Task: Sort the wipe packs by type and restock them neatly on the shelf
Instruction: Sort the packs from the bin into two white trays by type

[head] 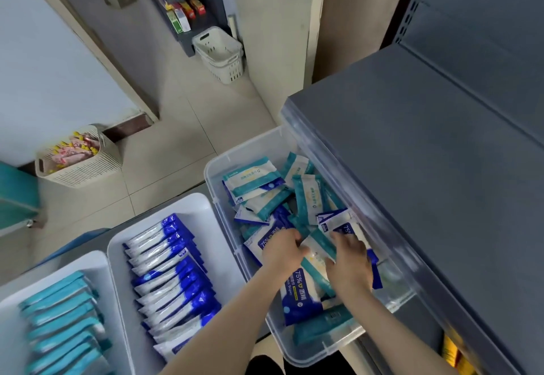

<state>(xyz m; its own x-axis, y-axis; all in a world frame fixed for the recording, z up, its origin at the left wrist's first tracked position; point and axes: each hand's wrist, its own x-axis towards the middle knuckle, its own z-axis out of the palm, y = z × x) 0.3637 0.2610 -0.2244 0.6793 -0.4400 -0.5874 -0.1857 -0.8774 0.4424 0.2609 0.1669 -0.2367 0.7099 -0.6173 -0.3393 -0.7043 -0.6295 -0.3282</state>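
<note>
A clear plastic bin on the floor holds a jumble of teal-and-white wipe packs and blue-and-white wipe packs. Both my hands are down inside it. My left hand and my right hand close from either side on one teal-and-white pack in the middle of the pile. To the left, a white tray holds a neat row of blue-and-white packs. A second white tray at the far left holds a row of teal packs.
A grey metal shelf overhangs the bin's right side. On the tiled floor stand a beige basket with snack packets, stacked white baskets and a dark rack of small goods at the back.
</note>
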